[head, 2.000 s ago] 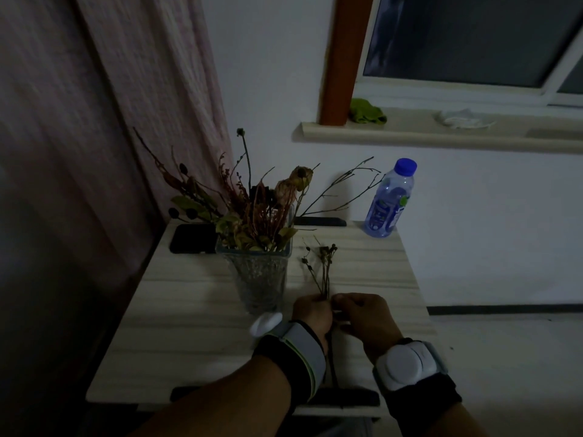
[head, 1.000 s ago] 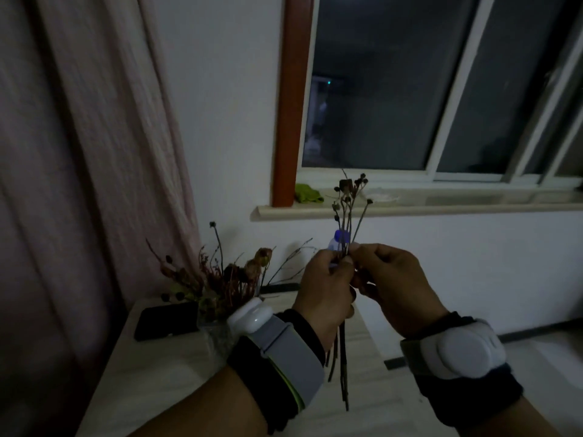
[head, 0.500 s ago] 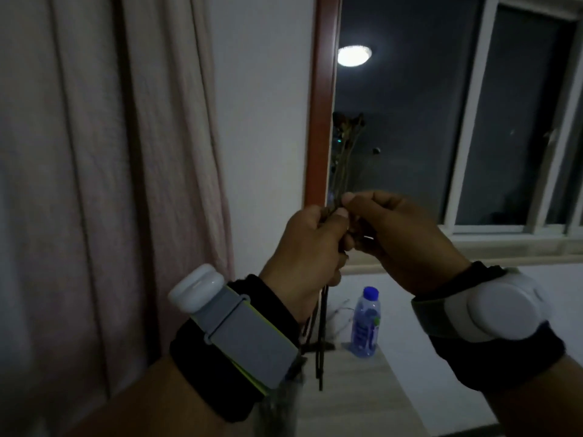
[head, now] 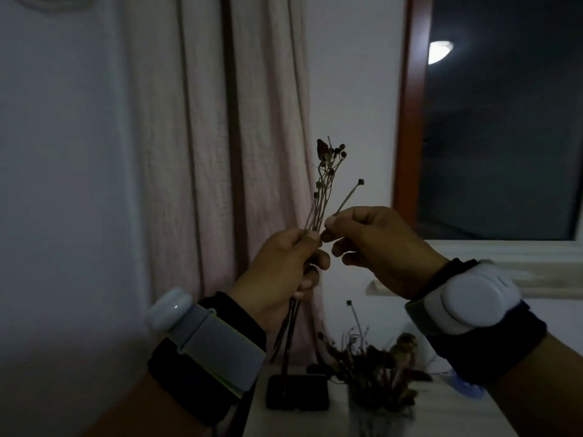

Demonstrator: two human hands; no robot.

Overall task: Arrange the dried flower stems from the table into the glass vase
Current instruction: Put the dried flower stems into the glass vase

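We hold both hands raised well above the pale wooden counter, in front of the pink pleated curtain. The left hand is clenched around a bunch of thin dried flower stems with small dark seed heads; the stems stand nearly upright, the heads rising above the fist and the cut ends hanging below it. The right hand, just beside the left, pinches a single pale dried stem with one dark tip between thumb and forefinger, tilted up and to the right, its tip apart from the bunch. Each wrist carries a black strap with a white rounded device. Below, on the counter, the clear glass vase already contains brown dried flowers and leaves. A flat black rectangular object lies just left of the vase, toward the counter's left edge. A dark window with a reddish-brown wooden frame occupies the upper right.
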